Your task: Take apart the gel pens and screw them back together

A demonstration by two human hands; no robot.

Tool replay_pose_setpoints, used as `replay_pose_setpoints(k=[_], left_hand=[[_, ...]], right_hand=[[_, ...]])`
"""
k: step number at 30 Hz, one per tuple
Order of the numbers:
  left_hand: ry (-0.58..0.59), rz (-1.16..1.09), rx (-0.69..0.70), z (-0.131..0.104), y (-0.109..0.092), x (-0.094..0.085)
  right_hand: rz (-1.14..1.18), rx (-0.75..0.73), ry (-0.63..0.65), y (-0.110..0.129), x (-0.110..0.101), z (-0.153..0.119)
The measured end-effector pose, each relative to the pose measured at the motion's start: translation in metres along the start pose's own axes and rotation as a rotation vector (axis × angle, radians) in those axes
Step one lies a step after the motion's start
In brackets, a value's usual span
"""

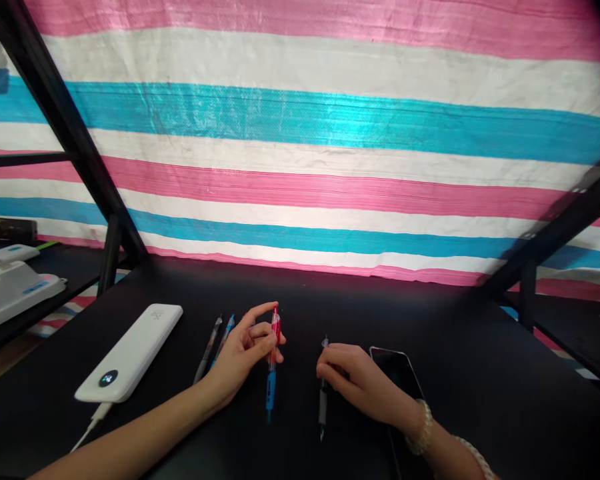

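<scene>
My left hand (253, 343) holds a pen with a red top and blue grip (271, 390) between thumb and fingers, its index fingertip at the pen's top end and its tip pointing toward me. To the right, my right hand (353, 377) has its fingers closed on a grey pen (323, 407), which also points toward me. Left of my left hand, a dark pen (208, 350) and a blue pen (225, 339) lie side by side on the black table (295, 287), the blue one partly hidden by the hand.
A white power bank (133, 350) with a cable lies at the left. A black phone (403, 373) lies partly under my right forearm. Black frame bars rise on both sides before a striped sheet (300, 173). A white power strip (20, 297) sits far left.
</scene>
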State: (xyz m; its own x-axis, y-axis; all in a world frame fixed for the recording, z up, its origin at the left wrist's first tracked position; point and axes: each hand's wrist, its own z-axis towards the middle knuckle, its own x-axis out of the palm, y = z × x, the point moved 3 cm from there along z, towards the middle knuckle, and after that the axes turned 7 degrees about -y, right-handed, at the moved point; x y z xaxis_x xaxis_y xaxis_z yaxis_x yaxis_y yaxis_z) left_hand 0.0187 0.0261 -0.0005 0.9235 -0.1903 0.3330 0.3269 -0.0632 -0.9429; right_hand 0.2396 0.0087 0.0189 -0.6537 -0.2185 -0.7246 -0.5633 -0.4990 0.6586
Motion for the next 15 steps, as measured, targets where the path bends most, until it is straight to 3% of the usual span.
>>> replay_pose_setpoints(k=[15], left_hand=[[0.039,0.010,-0.017,-0.0004,0.0000,0.0009]], right_hand=[[-0.014,-0.004,0.000,0.0018,0.0001,-0.0008]])
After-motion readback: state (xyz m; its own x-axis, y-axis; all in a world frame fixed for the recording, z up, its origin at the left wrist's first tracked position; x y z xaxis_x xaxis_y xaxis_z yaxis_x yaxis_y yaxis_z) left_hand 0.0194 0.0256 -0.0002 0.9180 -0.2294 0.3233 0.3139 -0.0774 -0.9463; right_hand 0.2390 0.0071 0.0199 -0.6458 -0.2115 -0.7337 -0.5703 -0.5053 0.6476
